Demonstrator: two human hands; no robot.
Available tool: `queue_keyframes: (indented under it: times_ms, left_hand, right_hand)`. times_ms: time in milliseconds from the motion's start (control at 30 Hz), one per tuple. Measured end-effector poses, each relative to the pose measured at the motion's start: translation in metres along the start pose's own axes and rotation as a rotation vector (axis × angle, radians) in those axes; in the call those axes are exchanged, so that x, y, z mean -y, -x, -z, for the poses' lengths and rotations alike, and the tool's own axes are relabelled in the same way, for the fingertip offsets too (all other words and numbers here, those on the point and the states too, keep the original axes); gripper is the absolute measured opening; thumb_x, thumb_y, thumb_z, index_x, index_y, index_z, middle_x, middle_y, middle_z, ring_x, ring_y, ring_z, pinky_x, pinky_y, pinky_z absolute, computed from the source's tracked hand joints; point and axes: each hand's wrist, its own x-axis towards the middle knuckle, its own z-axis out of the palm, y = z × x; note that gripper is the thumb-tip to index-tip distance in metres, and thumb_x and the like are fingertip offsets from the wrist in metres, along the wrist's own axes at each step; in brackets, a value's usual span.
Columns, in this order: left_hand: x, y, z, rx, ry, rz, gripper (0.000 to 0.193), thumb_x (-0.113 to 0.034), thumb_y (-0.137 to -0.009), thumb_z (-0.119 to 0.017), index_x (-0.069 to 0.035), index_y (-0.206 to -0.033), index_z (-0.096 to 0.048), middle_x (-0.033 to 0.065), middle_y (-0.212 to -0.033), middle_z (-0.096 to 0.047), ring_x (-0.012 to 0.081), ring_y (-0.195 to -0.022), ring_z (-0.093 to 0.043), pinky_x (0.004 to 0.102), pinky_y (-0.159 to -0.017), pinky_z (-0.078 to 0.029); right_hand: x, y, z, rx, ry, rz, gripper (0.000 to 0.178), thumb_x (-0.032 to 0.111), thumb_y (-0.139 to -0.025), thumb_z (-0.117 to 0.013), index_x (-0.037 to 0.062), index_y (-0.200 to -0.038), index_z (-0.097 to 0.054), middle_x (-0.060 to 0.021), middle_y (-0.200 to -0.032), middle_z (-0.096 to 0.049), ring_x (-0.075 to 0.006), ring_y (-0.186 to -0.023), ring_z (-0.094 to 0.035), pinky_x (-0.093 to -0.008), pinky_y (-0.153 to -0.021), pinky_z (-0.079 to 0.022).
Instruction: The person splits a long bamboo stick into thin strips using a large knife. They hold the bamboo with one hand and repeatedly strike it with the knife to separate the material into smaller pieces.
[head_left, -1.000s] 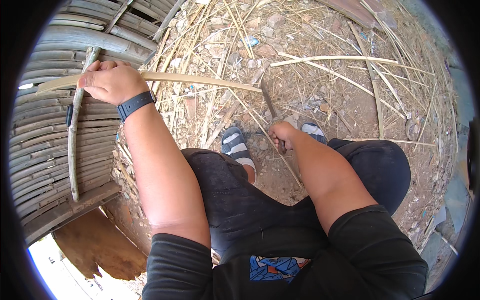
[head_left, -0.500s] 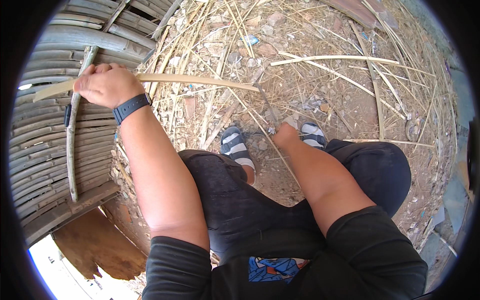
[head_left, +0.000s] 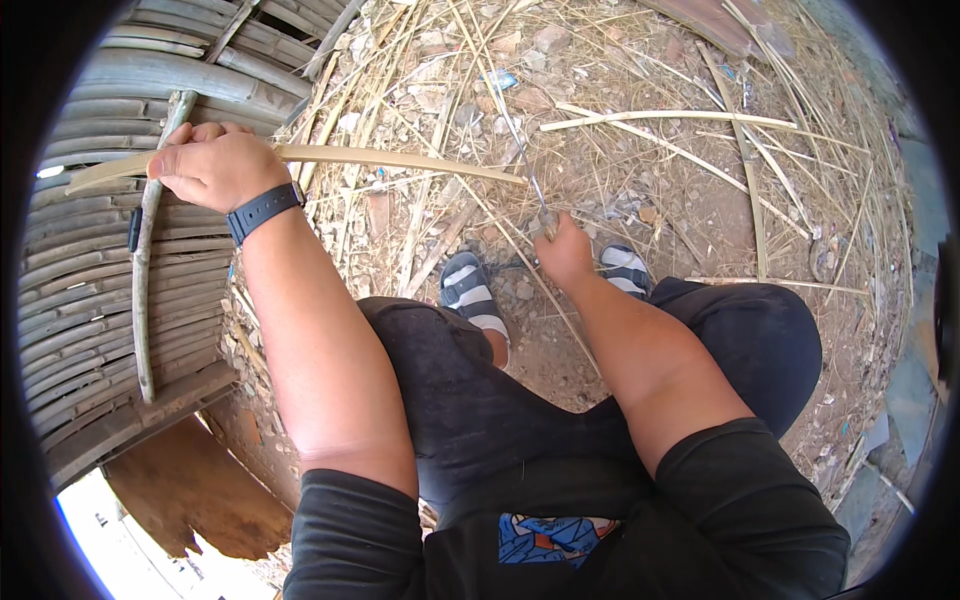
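Note:
My left hand [head_left: 218, 172], with a dark watch on its wrist, is closed around a long pale bamboo strip [head_left: 400, 158]. The strip runs nearly level from the wall side on the left to a free end near the middle. In my right hand [head_left: 566, 250] is the handle of a long thin-bladed knife [head_left: 536, 187], its blade pointing up and away. The blade crosses just beside the strip's free end; whether they touch I cannot tell. An upright wooden stick [head_left: 143, 290] stands against the slats beside my left hand.
A wall of bamboo slats [head_left: 110, 310] rises close on the left. Split bamboo strips [head_left: 670, 117], straw and stones litter the ground ahead. My sandalled feet [head_left: 470, 290] stand below the strip. A brown sheet [head_left: 190, 485] lies at the lower left.
My right hand has risen slightly and turned, and the knife blade has swung up to point farther away past the strip's end. My left hand and the strip have barely moved.

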Motion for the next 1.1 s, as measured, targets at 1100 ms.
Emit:
queue_keyframes:
  times_ms: [1100]
  left_hand:
    - [0.0, 0.003, -0.003, -0.014, 0.04, -0.008, 0.066, -0.069, -0.099, -0.023, -0.006, -0.091, -0.041, 0.0004, -0.06, -0.035, 0.0119, -0.051, -0.031, 0.0254, -0.045, -0.029]
  right_hand:
    - [0.002, 0.008, 0.003, 0.045, 0.059, -0.091, 0.044, 0.023, -0.084, -0.068, -0.0048, -0.116, -0.058, -0.0273, -0.107, -0.068, -0.0435, -0.102, -0.065, -0.048, -0.089, -0.052]
